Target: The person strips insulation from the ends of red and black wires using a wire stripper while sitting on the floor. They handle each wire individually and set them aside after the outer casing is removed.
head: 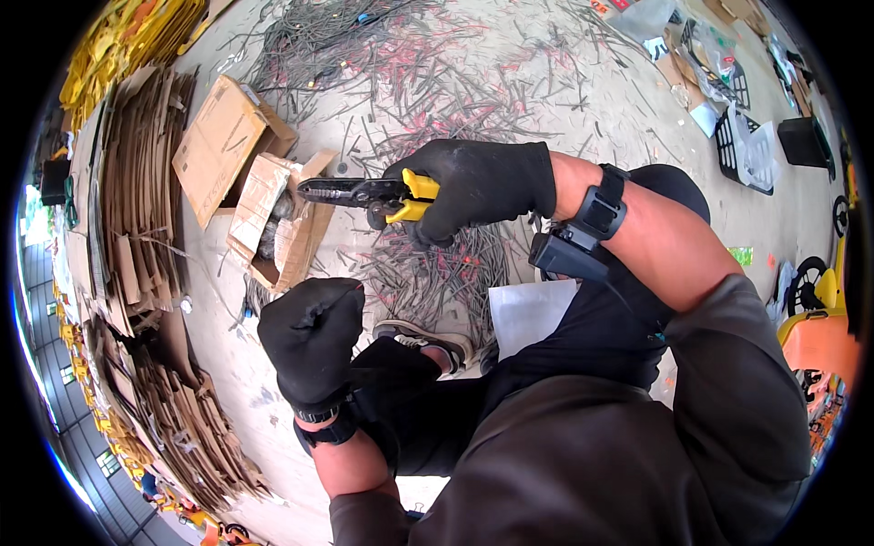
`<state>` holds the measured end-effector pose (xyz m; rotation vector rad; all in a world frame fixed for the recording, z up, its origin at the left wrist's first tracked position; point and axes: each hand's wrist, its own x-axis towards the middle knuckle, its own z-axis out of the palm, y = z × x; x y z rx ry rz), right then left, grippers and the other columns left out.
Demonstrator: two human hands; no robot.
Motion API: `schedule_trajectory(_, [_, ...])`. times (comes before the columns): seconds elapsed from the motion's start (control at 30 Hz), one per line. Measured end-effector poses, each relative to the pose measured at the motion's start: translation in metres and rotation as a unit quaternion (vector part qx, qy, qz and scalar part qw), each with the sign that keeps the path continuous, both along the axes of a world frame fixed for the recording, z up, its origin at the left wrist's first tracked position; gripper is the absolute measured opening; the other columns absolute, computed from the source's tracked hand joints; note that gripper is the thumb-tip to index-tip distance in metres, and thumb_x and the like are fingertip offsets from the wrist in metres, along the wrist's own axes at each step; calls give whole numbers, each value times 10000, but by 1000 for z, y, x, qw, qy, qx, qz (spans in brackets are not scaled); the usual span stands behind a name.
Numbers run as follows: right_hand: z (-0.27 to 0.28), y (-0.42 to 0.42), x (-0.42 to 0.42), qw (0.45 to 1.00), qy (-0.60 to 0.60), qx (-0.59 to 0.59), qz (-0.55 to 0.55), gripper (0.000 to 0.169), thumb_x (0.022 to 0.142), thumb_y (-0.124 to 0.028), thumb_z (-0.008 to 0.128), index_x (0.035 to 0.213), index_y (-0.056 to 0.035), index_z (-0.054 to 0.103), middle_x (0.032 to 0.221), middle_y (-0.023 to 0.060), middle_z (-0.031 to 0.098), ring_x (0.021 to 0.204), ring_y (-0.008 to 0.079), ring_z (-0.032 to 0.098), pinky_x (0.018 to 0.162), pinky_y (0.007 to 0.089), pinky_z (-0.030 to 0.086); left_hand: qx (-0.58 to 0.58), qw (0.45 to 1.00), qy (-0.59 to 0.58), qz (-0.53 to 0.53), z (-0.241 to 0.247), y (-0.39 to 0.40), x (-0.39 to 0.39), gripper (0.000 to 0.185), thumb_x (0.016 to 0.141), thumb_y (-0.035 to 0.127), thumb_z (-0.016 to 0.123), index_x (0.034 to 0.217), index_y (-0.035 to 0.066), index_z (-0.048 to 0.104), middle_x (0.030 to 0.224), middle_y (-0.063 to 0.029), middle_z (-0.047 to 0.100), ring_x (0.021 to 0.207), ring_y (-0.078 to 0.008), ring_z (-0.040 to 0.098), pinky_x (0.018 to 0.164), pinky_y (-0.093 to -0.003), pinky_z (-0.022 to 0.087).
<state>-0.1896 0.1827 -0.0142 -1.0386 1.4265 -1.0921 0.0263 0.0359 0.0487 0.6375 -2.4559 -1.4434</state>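
My right hand [478,184], in a black glove, grips a wire stripper [355,191] by its yellow handles. The tool's dark jaws point left, above an open cardboard box [307,239]. Dark bundles [270,235], perhaps coiled wire, sit inside that box. Lower left, my left hand [311,334], also gloved in black, is curled into a fist. A tiny red spot shows at its fingertips; whatever the palm may hold is hidden. Beneath both hands lies a heap of cut black and red wire pieces [457,273] on the concrete floor.
Flattened cardboard stacks [143,198] line the left side, beside a tilted carton [218,147]. More wire [307,48] spreads across the floor ahead. At right stand black plastic crates [741,147]. A white sheet [526,314] lies by my leg, near my shoe [423,341].
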Motion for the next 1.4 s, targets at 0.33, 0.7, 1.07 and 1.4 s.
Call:
schedule_trajectory(0.33, [-6, 4, -10, 996, 82, 40, -15, 455, 743, -185, 724, 1170, -42, 658, 904, 78, 656, 808, 157, 597, 731, 323, 479, -49, 997, 51, 32, 8, -30, 17, 97, 766, -52, 685, 846, -24, 730, 705, -54, 682, 540, -72, 549, 509, -208, 410])
schedule_trajectory(0.7, [16, 7, -21, 919, 341, -78, -183, 389, 844, -156, 659, 1215, -45, 618, 1058, 148, 664, 913, 225, 643, 841, 358, 515, 57, 993, 3, 106, -11, -41, 11, 37, 836, -1, 715, 853, -32, 704, 744, -5, 640, 646, -59, 525, 596, -212, 402])
schedule_trajectory(1.07, [3, -1, 33, 987, 116, -96, -54, 485, 823, -54, 692, 1297, -73, 590, 1201, 132, 654, 1064, 211, 633, 926, 358, 501, 123, 992, -16, 40, -28, 6, -16, 91, 855, 58, 711, 881, -28, 715, 715, -12, 653, 637, -67, 555, 584, -227, 437])
schedule_trajectory(1.4, [11, 3, 7, 962, 210, -143, -98, 433, 801, -161, 665, 1223, -74, 626, 989, 225, 668, 935, 377, 648, 855, 435, 504, 229, 972, -36, 43, -39, 16, -19, 179, 892, 116, 645, 913, -50, 706, 552, 47, 509, 444, -27, 368, 435, -202, 245])
